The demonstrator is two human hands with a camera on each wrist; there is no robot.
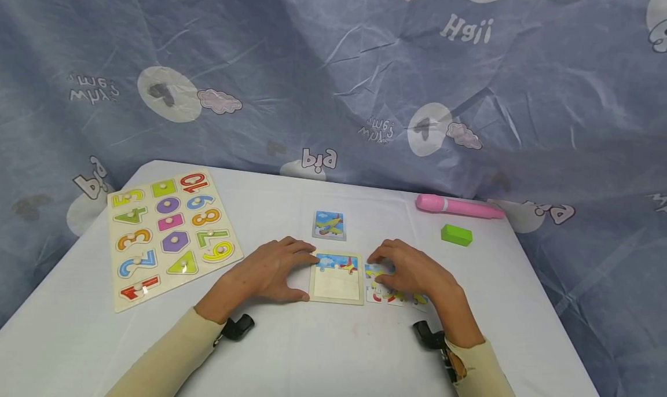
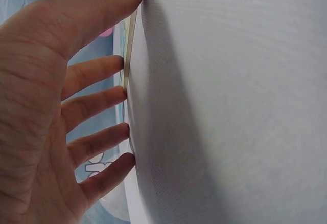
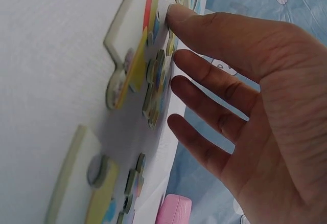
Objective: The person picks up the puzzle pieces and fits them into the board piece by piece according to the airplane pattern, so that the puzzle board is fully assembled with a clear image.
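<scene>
On the white table lies a shallow wooden puzzle board (image 1: 336, 287), its top row holding pieces with sky and a red-and-yellow plane part. My left hand (image 1: 273, 269) rests at the board's left side with fingers spread; in the left wrist view its fingertips touch the table and the board's edge (image 2: 130, 40). My right hand (image 1: 417, 269) is over the loose puzzle pieces (image 1: 376, 296) right of the board. Its bent index finger and thumb span one piece (image 1: 373, 269) at the upper left. In the right wrist view several pieces (image 3: 125, 70) lie flat beneath the hand.
A small airplane picture card (image 1: 329, 224) lies behind the board. To the left is a large number-and-shape peg puzzle (image 1: 169, 235). At the right are a green block (image 1: 456, 235) and a pink, pen-shaped object (image 1: 461, 206). A grey-blue printed curtain (image 1: 333, 84) hangs behind the table.
</scene>
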